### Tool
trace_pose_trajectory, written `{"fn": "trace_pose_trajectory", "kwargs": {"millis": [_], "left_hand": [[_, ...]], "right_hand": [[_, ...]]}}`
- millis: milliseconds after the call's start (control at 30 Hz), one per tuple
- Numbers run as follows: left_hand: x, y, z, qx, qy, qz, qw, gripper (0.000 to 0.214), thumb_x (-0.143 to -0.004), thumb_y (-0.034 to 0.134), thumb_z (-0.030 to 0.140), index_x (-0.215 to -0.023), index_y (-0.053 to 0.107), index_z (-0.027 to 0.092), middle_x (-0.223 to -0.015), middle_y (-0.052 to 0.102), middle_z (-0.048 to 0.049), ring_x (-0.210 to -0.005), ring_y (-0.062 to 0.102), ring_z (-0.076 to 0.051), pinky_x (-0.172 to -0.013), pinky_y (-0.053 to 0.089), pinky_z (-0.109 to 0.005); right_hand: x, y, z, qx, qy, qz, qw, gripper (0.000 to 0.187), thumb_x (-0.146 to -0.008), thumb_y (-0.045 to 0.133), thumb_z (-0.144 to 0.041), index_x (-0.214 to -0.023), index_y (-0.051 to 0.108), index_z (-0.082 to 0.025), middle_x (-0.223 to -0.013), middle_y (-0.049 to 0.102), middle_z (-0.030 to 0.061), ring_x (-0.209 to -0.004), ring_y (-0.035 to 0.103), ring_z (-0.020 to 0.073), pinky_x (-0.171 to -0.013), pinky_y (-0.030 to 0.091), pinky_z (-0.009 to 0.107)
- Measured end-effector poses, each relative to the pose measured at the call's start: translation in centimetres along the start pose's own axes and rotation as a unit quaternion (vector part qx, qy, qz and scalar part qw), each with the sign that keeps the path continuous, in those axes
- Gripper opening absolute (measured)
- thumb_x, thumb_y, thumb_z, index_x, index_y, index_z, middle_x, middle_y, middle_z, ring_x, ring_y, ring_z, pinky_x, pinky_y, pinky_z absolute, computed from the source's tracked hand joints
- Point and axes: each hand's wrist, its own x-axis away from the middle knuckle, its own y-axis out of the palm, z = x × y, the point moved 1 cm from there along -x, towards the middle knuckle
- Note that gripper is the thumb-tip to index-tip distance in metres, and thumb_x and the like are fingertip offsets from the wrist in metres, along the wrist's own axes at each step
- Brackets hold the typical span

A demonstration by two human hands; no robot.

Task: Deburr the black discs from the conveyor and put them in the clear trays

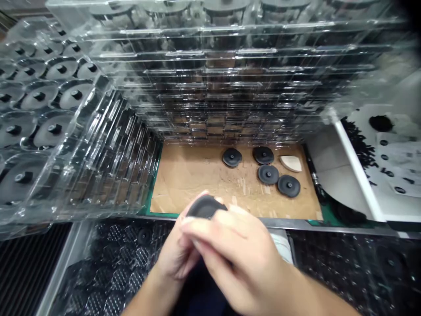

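Observation:
A dark, round rubber-like disc [204,206] is held up in front of me, over the near edge of the cardboard. My left hand [177,250] is closed around its left side and underside. Across its near side lies my right hand [241,245], fingers bent and pressed together. Whatever the right fingertips grip is hidden and a little blurred. On the cardboard sheet [187,175] lie several similar black discs, each with a small central hub: one disc [232,157] by itself, the others grouped around another disc [268,174]. A pale wedge-shaped piece [291,163] rests beside the group.
Tall stacks of clear plastic trays [226,79] rise behind the cardboard and to the left [108,145]. Discs sit in the left stack's top tray [49,96]. At right stands a white bin [357,171] with small black parts [358,145]. Below the bench edge are trays with dark discs [115,263].

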Motion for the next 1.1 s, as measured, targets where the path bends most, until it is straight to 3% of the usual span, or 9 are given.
{"fn": "trace_pose_trajectory", "kwargs": {"millis": [67,167,267,400,567,700,767,867,1100], "left_hand": [[0.1,0.0,0.1,0.033,0.009,-0.011,0.999,0.057,-0.056,0.086,0.038,-0.109,0.068,0.027,-0.108,0.072,-0.0016,-0.101,0.066,-0.02,-0.092,0.051,-0.025],[0.0,0.4,-0.1,0.085,0.008,-0.021,0.996,0.052,-0.055,0.088,0.026,-0.103,0.071,0.024,-0.102,0.074,0.0003,-0.095,0.068,-0.014,-0.086,0.051,-0.017],[0.0,1.1,-0.4,0.107,-0.006,-0.04,0.993,0.052,-0.06,0.085,0.031,-0.109,0.069,0.025,-0.108,0.074,0.0012,-0.103,0.066,-0.015,-0.09,0.05,-0.018],[0.3,1.4,-0.3,0.089,-0.048,-0.073,0.992,0.048,-0.06,0.084,0.04,-0.101,0.073,0.017,-0.1,0.075,-0.0022,-0.099,0.068,-0.02,-0.091,0.052,-0.023],[0.7,0.6,-0.7,0.133,-0.097,-0.066,0.984,0.059,-0.055,0.085,0.042,-0.107,0.069,0.018,-0.102,0.075,-0.0062,-0.088,0.073,-0.023,-0.079,0.057,-0.026],[0.6,0.7,-0.8,0.154,-0.099,-0.075,0.98,0.056,-0.055,0.085,0.041,-0.103,0.07,0.017,-0.101,0.075,-0.0048,-0.088,0.073,-0.023,-0.077,0.058,-0.026],[0.6,0.8,-0.7,0.152,-0.094,-0.08,0.981,0.055,-0.056,0.084,0.043,-0.103,0.07,0.018,-0.1,0.075,-0.0041,-0.088,0.073,-0.023,-0.077,0.058,-0.027],[0.6,0.7,-0.6,0.154,-0.089,-0.092,0.98,0.053,-0.06,0.079,0.048,-0.103,0.071,0.019,-0.101,0.075,-0.004,-0.091,0.072,-0.023,-0.079,0.058,-0.027],[0.9,0.3,-1.5,0.121,-0.057,-0.104,0.986,0.055,-0.074,0.061,0.061,-0.116,0.065,0.025,-0.107,0.072,-0.0048,-0.089,0.072,-0.023,-0.074,0.058,-0.028]], "right_hand": [[1.1,-0.9,0.1,-0.02,0.041,-0.055,0.997,0.02,-0.089,0.05,-0.009,-0.101,0.066,-0.013,-0.083,0.07,0.0014,-0.069,0.059,0.0107,-0.067,0.043,0.023],[2.0,-2.3,0.5,0.081,0.107,-0.031,0.99,0.019,-0.089,0.052,-0.011,-0.101,0.067,-0.016,-0.081,0.069,0.0009,-0.067,0.057,0.0115,-0.063,0.04,0.025],[1.0,-2.6,0.8,0.167,0.025,-0.003,0.986,0.027,-0.094,0.043,-0.012,-0.096,0.069,-0.018,-0.071,0.063,0.0013,-0.063,0.05,0.0147,-0.062,0.034,0.03],[-1.0,-2.6,2.6,0.078,-0.091,-0.074,0.99,0.031,-0.096,0.04,-0.015,-0.098,0.07,-0.024,-0.07,0.062,-0.001,-0.065,0.051,0.0135,-0.066,0.035,0.03],[0.8,-0.7,9.0,0.03,0.139,-0.027,0.989,0.025,-0.093,0.048,-0.021,-0.107,0.068,-0.024,-0.091,0.068,0.0022,-0.083,0.061,0.0152,-0.076,0.045,0.029],[4.3,2.7,12.8,0.019,0.222,-0.018,0.975,0.03,-0.087,0.051,-0.021,-0.113,0.066,-0.02,-0.119,0.059,0.0111,-0.092,0.062,0.0206,-0.082,0.05,0.038],[5.3,3.2,13.0,0.02,0.244,0.014,0.969,0.035,-0.088,0.049,-0.023,-0.119,0.062,-0.017,-0.13,0.051,0.0162,-0.094,0.062,0.0218,-0.082,0.052,0.04],[5.7,2.6,11.4,-0.002,0.254,0.043,0.966,0.031,-0.092,0.044,-0.025,-0.116,0.063,-0.018,-0.121,0.058,0.0138,-0.095,0.063,0.0199,-0.077,0.054,0.035],[6.0,2.1,8.5,-0.055,0.253,0.0,0.966,0.024,-0.089,0.048,-0.022,-0.095,0.072,-0.021,-0.091,0.073,0.0054,-0.082,0.069,0.0181,-0.069,0.055,0.028]]}}
